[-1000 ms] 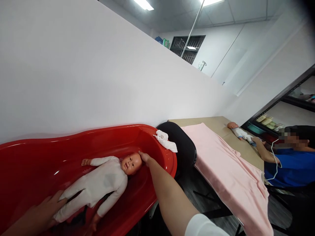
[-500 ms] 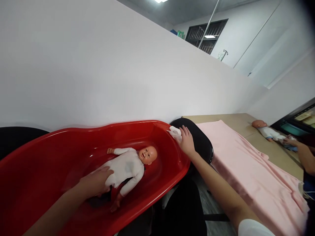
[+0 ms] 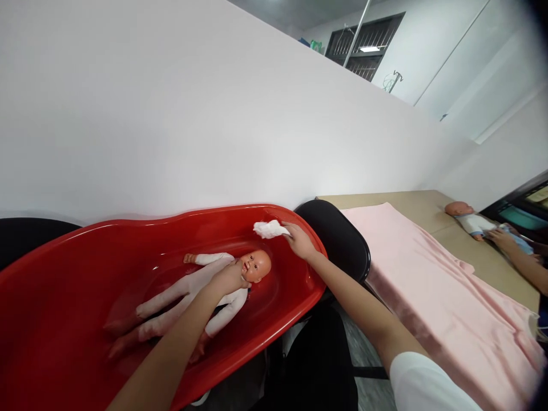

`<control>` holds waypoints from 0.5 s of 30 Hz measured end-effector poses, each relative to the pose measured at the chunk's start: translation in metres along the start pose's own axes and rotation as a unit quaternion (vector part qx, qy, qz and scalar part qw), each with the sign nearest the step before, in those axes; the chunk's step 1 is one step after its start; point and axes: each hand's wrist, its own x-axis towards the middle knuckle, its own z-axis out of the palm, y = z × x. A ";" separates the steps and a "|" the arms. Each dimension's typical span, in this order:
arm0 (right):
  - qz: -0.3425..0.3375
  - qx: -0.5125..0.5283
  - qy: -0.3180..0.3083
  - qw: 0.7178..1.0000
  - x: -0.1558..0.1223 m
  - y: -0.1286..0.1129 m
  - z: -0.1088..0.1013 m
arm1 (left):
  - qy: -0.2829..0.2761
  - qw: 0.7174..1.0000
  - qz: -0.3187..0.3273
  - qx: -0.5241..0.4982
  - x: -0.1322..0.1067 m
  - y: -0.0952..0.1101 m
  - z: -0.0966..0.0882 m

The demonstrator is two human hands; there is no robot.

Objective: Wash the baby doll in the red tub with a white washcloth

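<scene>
A baby doll (image 3: 216, 265) in a white long-sleeved suit lies on its back in a red bathtub (image 3: 280, 337), its head toward the right end. My left hand (image 3: 228, 281) is closed on the doll's upper chest, just below the chin; its fingertips are partly hidden. Over the tub's right end, my right hand (image 3: 299, 242) pinches one end of a crumpled white cloth (image 3: 270, 229). The cloth hangs above the doll's head, apart from it. Shallow water seems to lie around the doll's legs.
A black chair (image 3: 338, 240) stands against the tub's right end. Farther right, a pink cloth (image 3: 423, 274) covers part of a tan table (image 3: 385, 200). A second doll (image 3: 464, 217) lies there, with another person's hand (image 3: 503, 237) on it. A white wall (image 3: 171, 114) rises behind.
My left hand has moved from the doll's lower body up to its upper chest. My right hand has brought the white cloth leftward from the tub's rim to above the doll's head.
</scene>
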 end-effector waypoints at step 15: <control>-0.103 0.145 -0.298 0.938 0.026 -0.044 0.077 | 0.078 0.990 0.037 -0.108 0.009 -0.023 0.046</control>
